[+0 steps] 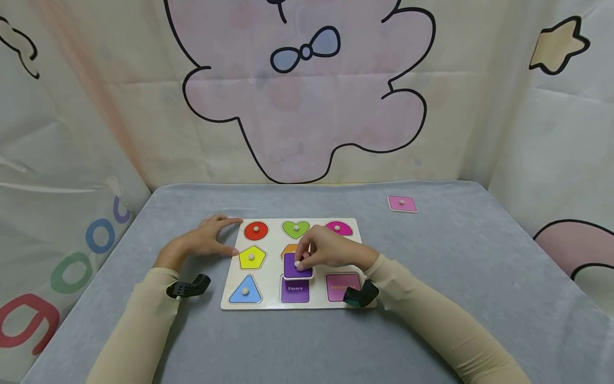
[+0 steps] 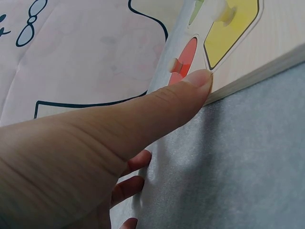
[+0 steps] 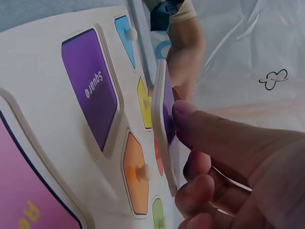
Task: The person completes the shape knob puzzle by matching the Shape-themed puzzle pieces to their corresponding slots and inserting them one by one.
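A purple square puzzle piece (image 1: 297,269) hangs over the white puzzle board (image 1: 227,290), pinched at its knob by my right hand (image 1: 331,248). Just below it in the head view is the bare square recess (image 1: 295,293), marked "Square"; the right wrist view shows the piece (image 3: 166,124) tilted and apart from the board. My left hand (image 1: 207,238) rests at the board's left edge with fingers spread. In the left wrist view its thumb (image 2: 167,107) touches the edge beside the yellow pentagon (image 2: 233,28).
A pink rectangle piece (image 1: 403,204) lies on the grey cloth at the back right. On the board, the rectangle recess (image 1: 341,286) has no piece in it. The red circle (image 1: 256,231), green heart (image 1: 295,229) and blue triangle (image 1: 245,290) sit in their places.
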Motion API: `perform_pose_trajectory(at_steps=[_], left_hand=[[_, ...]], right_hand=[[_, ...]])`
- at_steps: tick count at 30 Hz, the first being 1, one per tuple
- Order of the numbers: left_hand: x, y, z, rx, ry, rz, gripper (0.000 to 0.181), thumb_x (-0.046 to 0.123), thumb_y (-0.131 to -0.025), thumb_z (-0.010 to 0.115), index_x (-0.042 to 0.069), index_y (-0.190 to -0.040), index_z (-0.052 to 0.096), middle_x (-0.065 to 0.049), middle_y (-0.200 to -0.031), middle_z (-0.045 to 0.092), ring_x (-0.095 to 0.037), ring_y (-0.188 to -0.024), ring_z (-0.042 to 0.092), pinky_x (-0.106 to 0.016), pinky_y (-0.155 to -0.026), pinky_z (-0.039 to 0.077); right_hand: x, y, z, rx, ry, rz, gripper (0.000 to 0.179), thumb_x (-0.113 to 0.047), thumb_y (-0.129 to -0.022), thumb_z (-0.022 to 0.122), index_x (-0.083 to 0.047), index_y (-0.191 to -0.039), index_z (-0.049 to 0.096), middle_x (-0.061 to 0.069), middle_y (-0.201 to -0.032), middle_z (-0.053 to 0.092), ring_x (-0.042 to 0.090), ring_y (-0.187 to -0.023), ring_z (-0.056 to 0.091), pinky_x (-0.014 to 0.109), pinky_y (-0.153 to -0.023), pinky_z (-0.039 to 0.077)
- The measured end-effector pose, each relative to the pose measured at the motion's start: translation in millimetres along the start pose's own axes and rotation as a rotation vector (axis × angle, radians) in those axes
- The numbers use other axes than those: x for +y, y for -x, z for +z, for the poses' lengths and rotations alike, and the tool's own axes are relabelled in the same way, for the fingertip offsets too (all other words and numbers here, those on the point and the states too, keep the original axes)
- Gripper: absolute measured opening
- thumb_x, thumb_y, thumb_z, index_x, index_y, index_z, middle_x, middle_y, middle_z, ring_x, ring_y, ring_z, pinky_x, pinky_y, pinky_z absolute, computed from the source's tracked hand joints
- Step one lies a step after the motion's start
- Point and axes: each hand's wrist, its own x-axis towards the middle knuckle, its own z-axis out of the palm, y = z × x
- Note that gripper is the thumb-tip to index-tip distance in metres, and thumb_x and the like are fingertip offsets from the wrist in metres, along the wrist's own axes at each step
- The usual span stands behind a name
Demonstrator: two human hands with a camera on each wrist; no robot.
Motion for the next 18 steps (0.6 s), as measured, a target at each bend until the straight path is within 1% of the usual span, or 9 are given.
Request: perform_pose_trajectory(at_steps=[2, 8, 13, 18], left_hand=[[0.8, -0.2, 0.1, 0.000, 0.003, -0.001, 0.091, 0.046, -0.082, 0.080, 0.020, -0.157, 0.037, -0.027, -0.161, 0.022, -0.051, -0.143, 0.021, -0.076, -0.109, 0.032], [0.7, -1.0, 1.6, 0.000, -0.002, 0.003, 0.091, 0.046, -0.081, 0.081, 0.020, -0.156, 0.037, -0.028, -0.160, 0.023, -0.052, -0.142, 0.021, -0.075, -0.109, 0.033], [1.5, 0.1, 0.9, -0.003, -0.002, 0.005, 0.091, 0.046, -0.082, 0.080, 0.020, -0.157, 0.037, -0.028, -0.161, 0.022, -0.052, -0.142, 0.021, -0.076, -0.109, 0.033], [0.3, -0.8, -0.1, -0.005, 0.002, -0.003, 0.091, 0.046, -0.082, 0.080, 0.020, -0.157, 0.036, -0.027, -0.161, 0.021, -0.052, -0.143, 0.019, -0.076, -0.110, 0.031]], right_hand=[[-0.5, -0.2, 2.7, -0.018, -0.004, 0.001, 0.006, -0.012, -0.084, 0.083, -0.008, -0.086, 0.079, -0.005, -0.068, 0.058, 0.006, -0.065, 0.050, 0.016, -0.058, 0.039], [-4.4, 0.9, 8.5, -0.068, -0.013, 0.048, 0.007, -0.015, -0.083, 0.084, -0.012, -0.086, 0.078, -0.005, -0.070, 0.060, 0.008, -0.068, 0.052, 0.018, -0.059, 0.040], [-4.2, 0.6, 13.0, -0.097, -0.019, 0.028, 0.007, -0.012, -0.083, 0.084, -0.010, -0.083, 0.077, -0.005, -0.069, 0.058, 0.007, -0.066, 0.050, 0.017, -0.059, 0.041], [-2.5, -0.9, 16.4, -0.110, -0.008, 0.006, 0.007, -0.011, -0.084, 0.083, -0.012, -0.081, 0.076, -0.006, -0.066, 0.056, 0.006, -0.065, 0.050, 0.017, -0.058, 0.040]])
